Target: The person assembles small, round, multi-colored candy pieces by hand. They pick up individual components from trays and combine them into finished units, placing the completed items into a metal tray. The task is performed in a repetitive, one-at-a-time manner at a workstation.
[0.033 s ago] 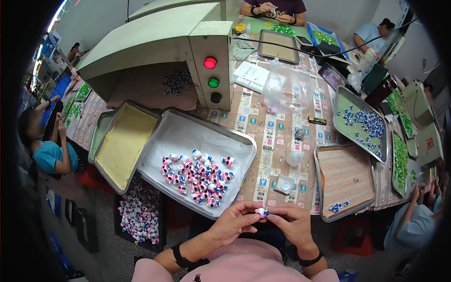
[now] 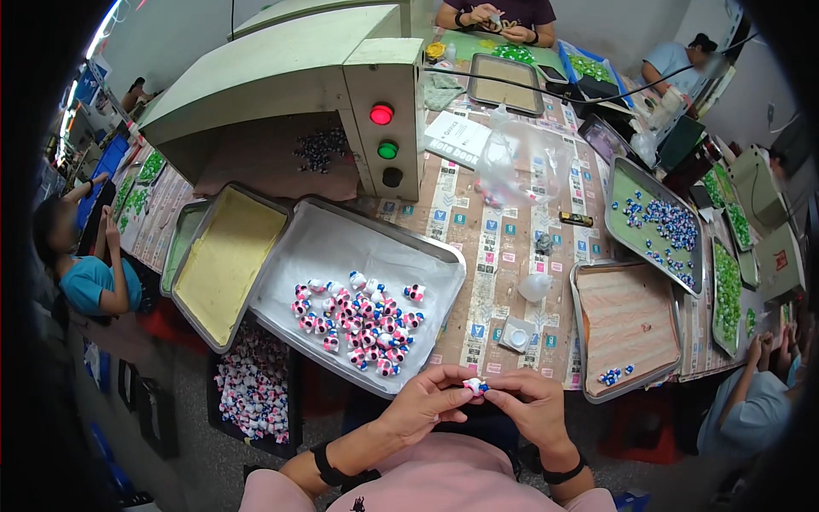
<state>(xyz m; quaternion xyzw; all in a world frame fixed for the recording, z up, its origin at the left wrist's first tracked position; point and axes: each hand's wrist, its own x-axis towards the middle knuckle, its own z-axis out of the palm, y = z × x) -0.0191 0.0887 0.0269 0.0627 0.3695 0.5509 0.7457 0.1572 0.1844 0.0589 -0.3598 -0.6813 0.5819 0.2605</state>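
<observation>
Close to my body, just off the table's front edge, a small white, pink and blue figurine (image 2: 476, 386) is pinched between both hands. My left hand (image 2: 432, 399) closes thumb and fingertips on its left side. The blue side is gripped by the fingertips of my right hand (image 2: 531, 406). To the left, a metal tray (image 2: 286, 247) lined with white paper bears a heap of similar pink, white and blue figurines (image 2: 363, 328). On the right, a tray with brownish paper (image 2: 627, 320) has several small blue pieces (image 2: 616, 374) in its near corner.
A large machine (image 2: 281, 102) with red and green lights stands at the back left. A yellow-lined tray (image 2: 226, 256) overlaps the white one. Below it a dark crate (image 2: 256, 392) is full of figurines. A plastic bag (image 2: 525, 162) and a small square container (image 2: 517, 334) sit mid-table. Co-workers sit around.
</observation>
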